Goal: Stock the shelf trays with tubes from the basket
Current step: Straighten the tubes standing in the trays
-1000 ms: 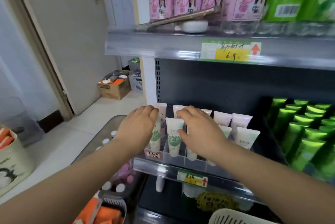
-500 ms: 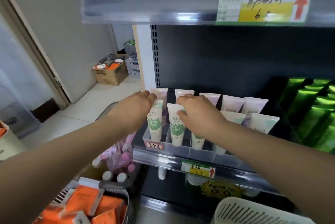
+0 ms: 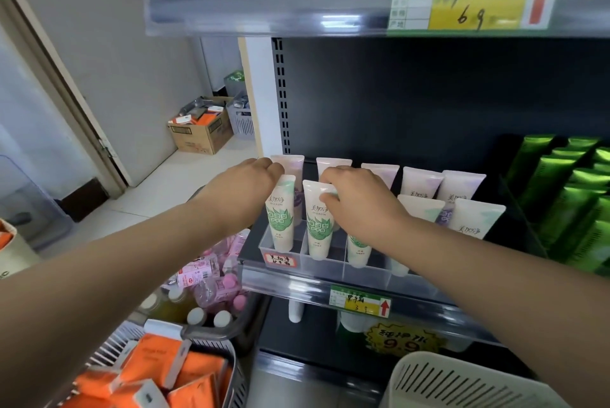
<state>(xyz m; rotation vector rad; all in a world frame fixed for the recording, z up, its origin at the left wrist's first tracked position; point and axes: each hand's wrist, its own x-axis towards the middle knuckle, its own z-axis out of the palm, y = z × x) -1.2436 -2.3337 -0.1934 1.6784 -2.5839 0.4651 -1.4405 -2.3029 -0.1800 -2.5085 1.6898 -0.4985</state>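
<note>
A clear divided shelf tray [image 3: 330, 267] holds white tubes standing cap-down. The front row has green leaf prints and the back row [image 3: 419, 185] has pale purple prints. My left hand [image 3: 246, 183] curls over the top of the leftmost front tube [image 3: 280, 223]. My right hand [image 3: 356, 199] pinches the top of the second front tube [image 3: 317, 229], thumb on its face. My right forearm partly covers the third and fourth front tubes. The white slotted basket [image 3: 462, 381] sits at bottom right, its inside out of view.
Green tubes [image 3: 567, 196] fill the tray to the right. The upper shelf edge [image 3: 264, 1] hangs above the hands. On the left stand a basket of orange packets [image 3: 158, 371] and a grey bin of pink bottles [image 3: 211, 279]. A cardboard box [image 3: 201, 130] sits on the floor.
The view has dropped and come closer to the tray. Both hands stay on the tops of the same two front tubes, which now stand straighter.
</note>
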